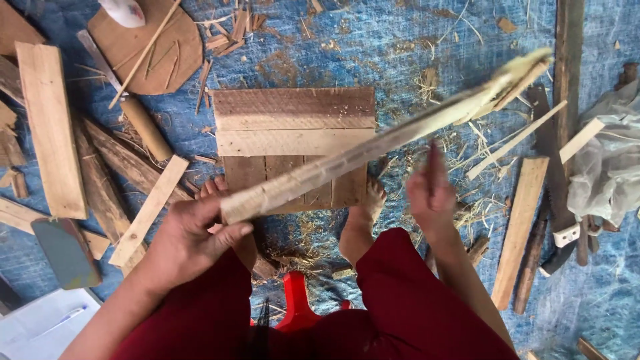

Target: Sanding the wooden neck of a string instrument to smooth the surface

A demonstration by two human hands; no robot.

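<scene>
1. Fingers of my left hand (pixel 190 240) wrap tight round the near end of a long, pale, split bamboo strip (pixel 373 147), thumb lying along its underside.
2. From that grip the strip slants up and away to my right, blurred along its length, and its far end frays into splinters over the blue tarpaulin (pixel 400 47).
3. My right hand (pixel 430 190) hangs just under the middle of the strip, blurred too; I cannot tell whether it is closed on anything or whether it touches the strip.
4. Below the strip lies a square brown wooden board made of planks (pixel 293 120), flat on the tarpaulin, with my bare feet (pixel 370 203) at its near edge.
5. My red-clad knees (pixel 413 300) frame a red plastic stool (pixel 297 303) beneath me.
6. Left of my holding hand, a pale flat wooden slat (pixel 150 207) lies slanted, near a dark grey sharpening block (pixel 65 252) and a broad light wooden plank (pixel 50 127).
7. Further up on that side sits a rounded brown wooden board (pixel 157 50) with a thin stick across it, and a short round wooden handle (pixel 147 128) just below.
8. On my right, well apart from the hand, lie a light wooden batten (pixel 520 227), a dark saw with a white handle (pixel 557 200) and a crumpled translucent plastic sheet (pixel 610 153).
9. Shavings and straw-like fibres (pixel 480 200) litter the tarpaulin around the board.
</scene>
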